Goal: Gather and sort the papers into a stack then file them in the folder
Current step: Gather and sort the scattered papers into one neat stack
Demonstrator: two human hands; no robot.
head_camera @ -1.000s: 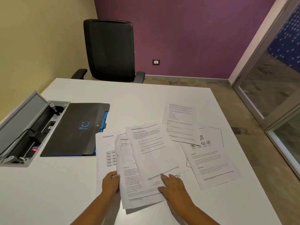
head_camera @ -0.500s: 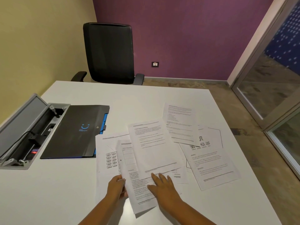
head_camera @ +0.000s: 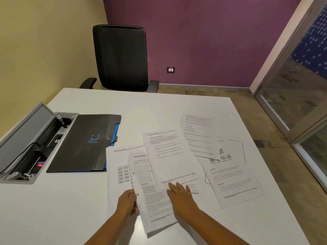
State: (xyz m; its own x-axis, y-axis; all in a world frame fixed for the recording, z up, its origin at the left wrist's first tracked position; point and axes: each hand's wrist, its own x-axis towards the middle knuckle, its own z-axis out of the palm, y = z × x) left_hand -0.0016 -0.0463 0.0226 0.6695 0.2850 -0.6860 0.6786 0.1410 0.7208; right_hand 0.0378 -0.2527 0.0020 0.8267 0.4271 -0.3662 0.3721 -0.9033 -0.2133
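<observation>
Several printed white sheets lie loosely overlapped on the white table [head_camera: 53,209]. My left hand [head_camera: 127,202] pinches the left edge of a text sheet [head_camera: 155,209] near the front. Flat on the lower edge of the top sheet [head_camera: 169,156] rests my right hand [head_camera: 180,197], fingers spread. A diagram sheet [head_camera: 118,170] lies under them at the left. Two more sheets, a text page [head_camera: 231,184] and a far page [head_camera: 198,133], lie to the right. The black folder [head_camera: 83,144] with blue tabs lies shut at the left, apart from both hands.
An open grey cable box [head_camera: 30,144] with a plug and wires is sunk in the table's left side. A black office chair [head_camera: 122,57] stands behind the far edge. The table's right edge drops to the floor beside glass doors [head_camera: 300,96].
Both hands have slid the front sheets to the right and slightly away, so the text sheet and top sheet overlap more. The right-hand sheets and the folder have not moved.
</observation>
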